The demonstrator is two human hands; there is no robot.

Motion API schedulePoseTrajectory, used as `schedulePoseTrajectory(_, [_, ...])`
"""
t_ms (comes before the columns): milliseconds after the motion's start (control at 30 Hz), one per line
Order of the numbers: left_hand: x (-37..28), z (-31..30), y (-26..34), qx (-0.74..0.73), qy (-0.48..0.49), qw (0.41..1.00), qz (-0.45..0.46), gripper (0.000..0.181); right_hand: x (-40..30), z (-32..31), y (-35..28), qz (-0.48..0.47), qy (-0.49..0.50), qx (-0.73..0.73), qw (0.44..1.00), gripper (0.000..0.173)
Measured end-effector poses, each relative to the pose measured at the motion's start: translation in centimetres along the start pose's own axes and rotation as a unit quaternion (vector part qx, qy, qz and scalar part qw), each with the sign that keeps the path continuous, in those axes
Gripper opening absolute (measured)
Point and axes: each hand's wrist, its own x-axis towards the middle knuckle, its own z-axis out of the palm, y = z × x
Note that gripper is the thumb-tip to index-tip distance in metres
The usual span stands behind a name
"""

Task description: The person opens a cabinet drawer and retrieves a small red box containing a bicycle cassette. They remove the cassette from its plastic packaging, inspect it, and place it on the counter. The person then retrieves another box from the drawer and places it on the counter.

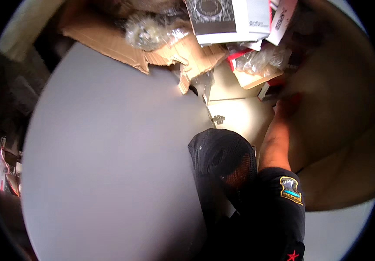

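Note:
Neither of my hands is in view. Close before me is a person in a black mesh cap (221,150) and a black short-sleeved shirt (272,222) with an embroidered sleeve patch. That person's bare forearm (275,140) reaches up past an open cabinet. Their hand (290,102) is in shadow near a small red and white box (266,91); whether it holds anything cannot be seen. A large grey cabinet door (115,140) fills the left and middle. A metal hinge (219,119) shows at its edge, beside the brightly lit cream cabinet interior (239,111).
Torn corrugated cardboard (109,44) juts over the door's upper edge, with clear plastic wrapping (145,32) on it. A printed product box (213,19) is at the top. Below it, plastic film (259,62) covers a box. A dim brown panel (334,130) stands at the right.

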Motion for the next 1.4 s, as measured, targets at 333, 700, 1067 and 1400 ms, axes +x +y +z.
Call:
schedulePoseTrajectory(333, [3.7,-0.5,1.2,-0.025,0.082,0.996,0.036,0.048,1.5,-13.3,-11.9,0.522,-0.144,0.077,0.837,0.086])
schedulePoseTrajectory(700, [3.5,0.9,4.2,-0.071,0.132,0.988,-0.039,0.022,3.3,-26.3,-28.3,0.427,-0.144,0.198,0.87,0.078])
schedulePoseTrajectory(1067, [4.6,0.1,4.4,-0.055,0.075,0.995,-0.043,0.021,-0.5,-38.4,-30.8,0.431,-0.155,0.519,0.722,0.057])
schedulePoseTrajectory(1400, [5.2,-0.8,9.3,-0.06,0.024,0.982,-0.177,0.026,-3.8,-52.5,-30.1,0.202,-0.347,0.86,0.315,0.033])
